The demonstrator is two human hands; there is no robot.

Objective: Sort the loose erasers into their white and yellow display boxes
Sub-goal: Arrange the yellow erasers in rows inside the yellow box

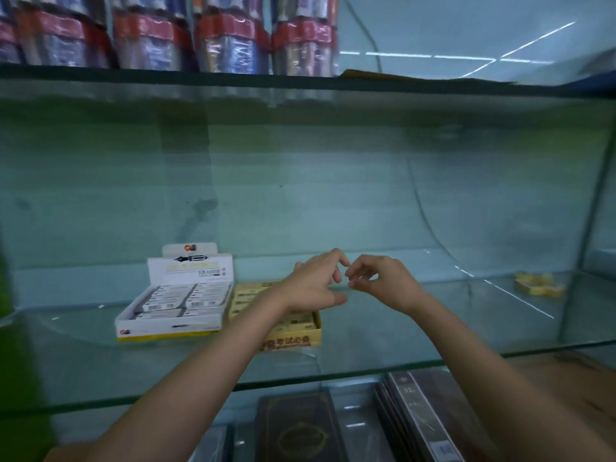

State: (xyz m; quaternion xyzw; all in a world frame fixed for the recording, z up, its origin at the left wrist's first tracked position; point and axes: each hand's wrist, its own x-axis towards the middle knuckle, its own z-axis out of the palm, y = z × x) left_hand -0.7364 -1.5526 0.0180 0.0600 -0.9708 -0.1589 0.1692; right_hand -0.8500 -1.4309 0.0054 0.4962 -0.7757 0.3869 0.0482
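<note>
Both hands (pixel 346 283) empty; loose erasers (pixel 538 284) far right.

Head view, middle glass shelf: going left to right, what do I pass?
white display box → yellow display box, partly behind the left hand → right hand → small pile of loose yellow erasers at the far right.

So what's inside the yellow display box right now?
The yellow display box holds rows of wrapped erasers, visible at its front and back left. The left hand and forearm cover the middle, so fullness there cannot be told.
</note>
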